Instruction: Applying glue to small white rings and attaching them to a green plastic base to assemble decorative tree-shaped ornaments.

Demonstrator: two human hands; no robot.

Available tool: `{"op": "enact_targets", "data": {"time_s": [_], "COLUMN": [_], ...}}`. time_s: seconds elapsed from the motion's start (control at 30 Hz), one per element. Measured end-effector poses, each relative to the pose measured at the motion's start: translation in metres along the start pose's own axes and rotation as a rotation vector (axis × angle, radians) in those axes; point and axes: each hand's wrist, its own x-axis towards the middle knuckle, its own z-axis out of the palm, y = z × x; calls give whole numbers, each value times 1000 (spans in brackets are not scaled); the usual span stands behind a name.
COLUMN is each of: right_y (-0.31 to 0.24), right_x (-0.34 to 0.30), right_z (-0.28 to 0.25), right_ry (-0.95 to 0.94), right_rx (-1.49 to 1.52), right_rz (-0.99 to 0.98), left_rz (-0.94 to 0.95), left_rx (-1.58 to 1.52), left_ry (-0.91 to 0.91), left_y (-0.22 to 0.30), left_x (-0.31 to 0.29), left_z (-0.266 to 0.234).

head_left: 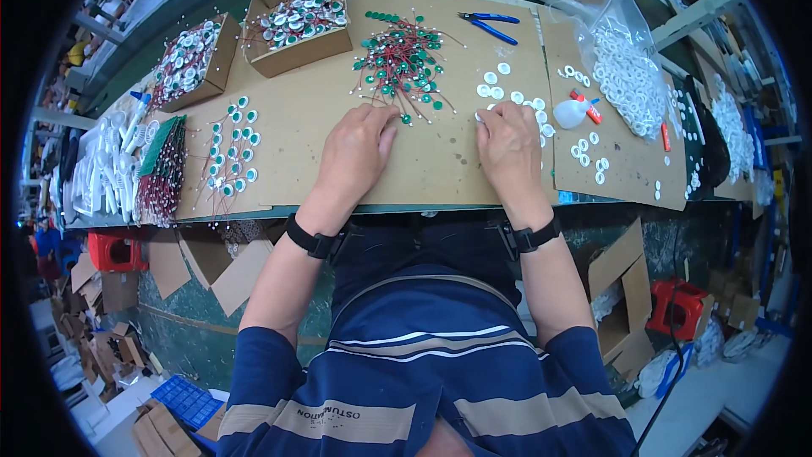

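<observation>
My left hand (359,142) rests on the cardboard sheet with its fingers curled together. Right at its fingertips lies a small green disc (406,118) with thin red wires; the exact grip is too small to make out. Beyond it spreads a tangled pile of green discs on red wires (402,59). My right hand (507,140) is closed in a pinch, and a small white round cap (479,117) shows at its thumb and fingertip. Several loose white caps (491,78) lie just beyond that hand.
Two cardboard boxes (304,57) of wired white discs stand at the back left. Finished-looking discs (228,152) lie in rows at left, beside a wire bundle (161,173). Blue-handled cutters (491,25), a white squeeze bottle (569,114) and a bag of white rings (626,68) lie at right.
</observation>
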Motion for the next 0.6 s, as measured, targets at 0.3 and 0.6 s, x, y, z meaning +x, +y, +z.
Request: {"op": "enact_targets", "data": {"time_s": [0.3,0.6], "right_y": [-42,-57], "right_x": [-23,-34], "right_z": [0,4], "right_ry": [-131,-177], "right_rx": [247,405], "right_rz": [-102,-74], "left_rz": [80,60], "left_rx": [-40,20], "left_ry": [7,-27], "left_y": [-8,-16], "left_x": [12,10], "left_z": [4,8]}}
